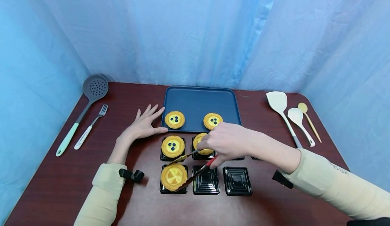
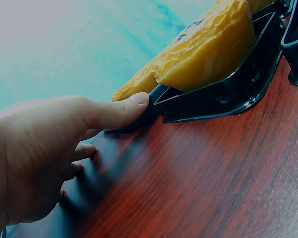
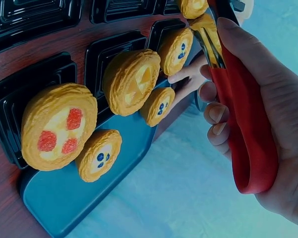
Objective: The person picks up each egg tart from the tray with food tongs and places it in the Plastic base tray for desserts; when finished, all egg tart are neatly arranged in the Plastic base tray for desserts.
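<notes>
My right hand [image 1: 230, 143] holds red-handled tongs [image 3: 243, 124], fingers wrapped round the grip. The arms of the tongs straddle an egg tart with yellow fruit pieces [image 1: 174, 177] in the front-left black square tray; whether both tips press it I cannot tell. Left of the blue baking tray [image 1: 198, 100], my left hand [image 1: 141, 126] is spread, its thumb and index fingertip at the tray's edge. Two blueberry tarts [image 1: 174, 119] lie on that tray. Behind the gripped tart, another blueberry tart [image 1: 173, 147] sits in its black tray. A strawberry-topped tart [image 3: 59, 129] is hidden by my right hand in the head view.
Black square trays [image 1: 206, 182] stand in rows, two in front holding nothing. At left lie a grey skimmer [image 1: 95, 87] and a fork [image 1: 91, 128]. A white spatula [image 1: 278, 102], a white ladle [image 1: 297, 116] and a yellow spoon [image 1: 303, 108] lie at right. Blue curtains surround the table.
</notes>
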`<state>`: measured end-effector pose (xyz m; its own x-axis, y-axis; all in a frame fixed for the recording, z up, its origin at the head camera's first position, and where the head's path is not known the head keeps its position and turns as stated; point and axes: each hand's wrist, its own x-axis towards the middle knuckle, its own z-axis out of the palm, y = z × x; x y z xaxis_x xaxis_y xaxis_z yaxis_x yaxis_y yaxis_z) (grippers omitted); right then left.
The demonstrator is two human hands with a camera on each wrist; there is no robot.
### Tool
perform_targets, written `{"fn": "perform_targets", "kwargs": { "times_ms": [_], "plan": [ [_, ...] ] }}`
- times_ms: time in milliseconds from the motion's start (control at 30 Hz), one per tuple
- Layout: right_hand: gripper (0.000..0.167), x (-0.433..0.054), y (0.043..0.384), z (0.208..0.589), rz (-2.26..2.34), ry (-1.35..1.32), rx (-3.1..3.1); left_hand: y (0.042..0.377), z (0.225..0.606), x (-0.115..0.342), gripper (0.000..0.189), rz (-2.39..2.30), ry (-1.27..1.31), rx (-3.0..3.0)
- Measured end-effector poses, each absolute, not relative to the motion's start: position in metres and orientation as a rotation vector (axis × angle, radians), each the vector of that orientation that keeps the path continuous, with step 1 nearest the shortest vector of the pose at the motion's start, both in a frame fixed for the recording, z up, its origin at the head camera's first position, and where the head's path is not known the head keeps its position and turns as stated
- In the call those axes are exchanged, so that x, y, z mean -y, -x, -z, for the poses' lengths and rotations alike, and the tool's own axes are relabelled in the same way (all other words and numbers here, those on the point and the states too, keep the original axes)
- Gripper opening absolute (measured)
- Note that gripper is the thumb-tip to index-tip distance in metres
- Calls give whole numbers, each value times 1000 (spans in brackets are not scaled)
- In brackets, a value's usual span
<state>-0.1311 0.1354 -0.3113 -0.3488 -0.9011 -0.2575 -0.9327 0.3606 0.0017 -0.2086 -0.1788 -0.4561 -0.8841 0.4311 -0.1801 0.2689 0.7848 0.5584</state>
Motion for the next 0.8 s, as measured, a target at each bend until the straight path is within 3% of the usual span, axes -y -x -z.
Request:
{"fn": "perform_targets", "kwargs": {
  "times_ms": [800],
  "plan": [
    [48,-135,131,314,-201,1621,-2402,209,456,178,94,-755,-537,-2682]
  ]
}}
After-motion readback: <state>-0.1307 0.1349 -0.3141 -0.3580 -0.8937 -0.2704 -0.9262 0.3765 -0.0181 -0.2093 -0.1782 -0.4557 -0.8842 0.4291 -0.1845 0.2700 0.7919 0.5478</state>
